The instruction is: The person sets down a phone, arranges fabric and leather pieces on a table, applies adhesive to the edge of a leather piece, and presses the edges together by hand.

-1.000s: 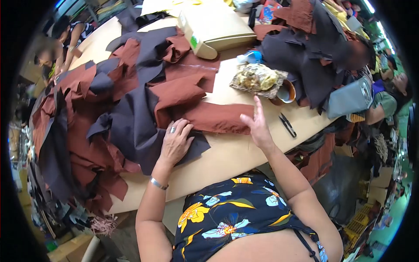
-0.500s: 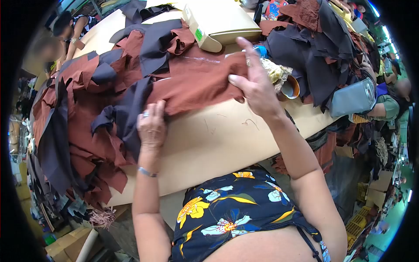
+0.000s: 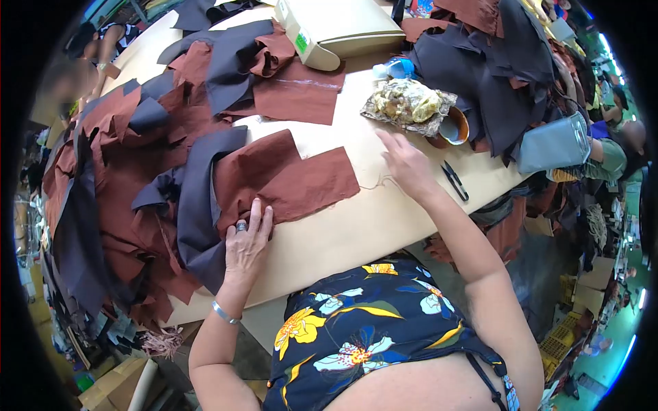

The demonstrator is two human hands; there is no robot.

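In the head view, resting the left hand, fingers extended, on the lower left of a rust-brown cloth, left of centre in the frame; holding the right hand open, clear of the cloth, right of centre beside black snips; no longer lifting the cloth two-handed, now steadying it on the table with the left alone.

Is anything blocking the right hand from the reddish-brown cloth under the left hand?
Nothing visible blocks it: only bare tabletop and a thin thread lie between the right hand and the reddish-brown cloth.
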